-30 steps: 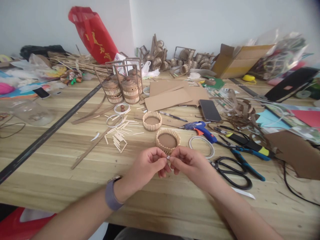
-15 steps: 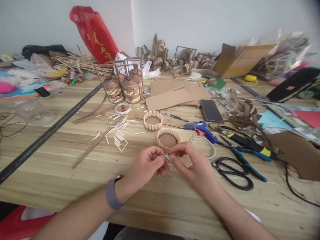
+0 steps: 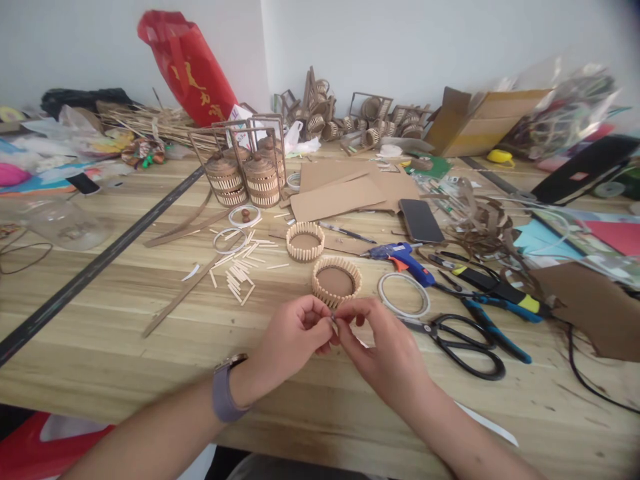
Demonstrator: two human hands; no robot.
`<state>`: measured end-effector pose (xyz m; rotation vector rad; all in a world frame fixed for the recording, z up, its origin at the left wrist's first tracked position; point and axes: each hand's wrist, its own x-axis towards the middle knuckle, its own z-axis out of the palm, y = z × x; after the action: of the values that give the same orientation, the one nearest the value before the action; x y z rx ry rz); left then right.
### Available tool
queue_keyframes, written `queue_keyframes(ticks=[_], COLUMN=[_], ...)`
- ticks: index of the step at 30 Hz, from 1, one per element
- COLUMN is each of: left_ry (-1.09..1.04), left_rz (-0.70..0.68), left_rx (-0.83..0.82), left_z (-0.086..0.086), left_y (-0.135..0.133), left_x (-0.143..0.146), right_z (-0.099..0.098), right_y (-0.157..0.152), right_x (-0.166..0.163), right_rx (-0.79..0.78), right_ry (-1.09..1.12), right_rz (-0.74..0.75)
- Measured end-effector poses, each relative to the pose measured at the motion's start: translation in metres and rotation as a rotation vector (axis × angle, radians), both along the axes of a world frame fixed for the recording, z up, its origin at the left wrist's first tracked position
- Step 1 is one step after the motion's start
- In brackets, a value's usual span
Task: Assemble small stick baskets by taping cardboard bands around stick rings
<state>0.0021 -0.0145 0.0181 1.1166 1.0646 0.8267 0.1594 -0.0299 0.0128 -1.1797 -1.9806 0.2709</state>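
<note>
My left hand [image 3: 295,330] and my right hand [image 3: 387,340] meet in front of the nearer stick-walled ring [image 3: 336,300]. Both are closed, thumb and fingertips pinched together on a tiny thing too small and covered to name. A bit of white shows under my right fingers. The ring has upright pale wooden sticks around a brown cardboard base and stands apart on the table. Behind it is a second, similar ring [image 3: 305,255]. Loose short sticks [image 3: 240,273] lie to the left. A roll of white tape [image 3: 404,295] is close to my right hand.
Black-handled scissors [image 3: 467,350], pliers [image 3: 495,330] and a blue glue gun [image 3: 403,257] lie at right. Cardboard sheets [image 3: 340,195] and a phone [image 3: 421,221] are farther back. Small lidded baskets [image 3: 263,180] with tall handles stand behind the sticks. A black strip [image 3: 100,267] crosses the left.
My hands have drawn slightly back toward me, and my fingertips have come together. The white strip between them is now mostly hidden. More of the nearer ring's front shows.
</note>
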Motion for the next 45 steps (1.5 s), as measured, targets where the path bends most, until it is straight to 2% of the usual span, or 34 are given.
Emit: queue_keyframes(ticks=[5, 13, 18, 27, 38, 45], left_ry=[0.054, 0.135, 0.149, 0.096, 0.126, 0.03], left_rz=[-0.008, -0.024, -0.031, -0.042, -0.045, -0.058], left_rx=[0.049, 0.101, 0.105, 0.11, 0.161, 0.113], left_z=[-0.002, -0.005, -0.005, -0.006, -0.011, -0.006], left_y=[-0.002, -0.001, 0.0, 0.001, 0.003, 0.002], left_x=[0.001, 0.001, 0.0, -0.002, -0.003, -0.004], right_z=[0.002, 0.003, 0.004, 0.005, 0.003, -0.004], right_y=[0.0, 0.002, 0.004, 0.007, 0.009, 0.008], right_x=[-0.001, 0.0, 0.001, 0.0, -0.001, -0.004], right_rx=[-0.121, -0.186, -0.337, -0.492, -0.508, -0.396], right_ry=[0.066, 0.101, 0.224, 0.459, 0.488, 0.45], right_rz=[-0.019, 0.002, 0.024, 0.078, 0.053, -0.013])
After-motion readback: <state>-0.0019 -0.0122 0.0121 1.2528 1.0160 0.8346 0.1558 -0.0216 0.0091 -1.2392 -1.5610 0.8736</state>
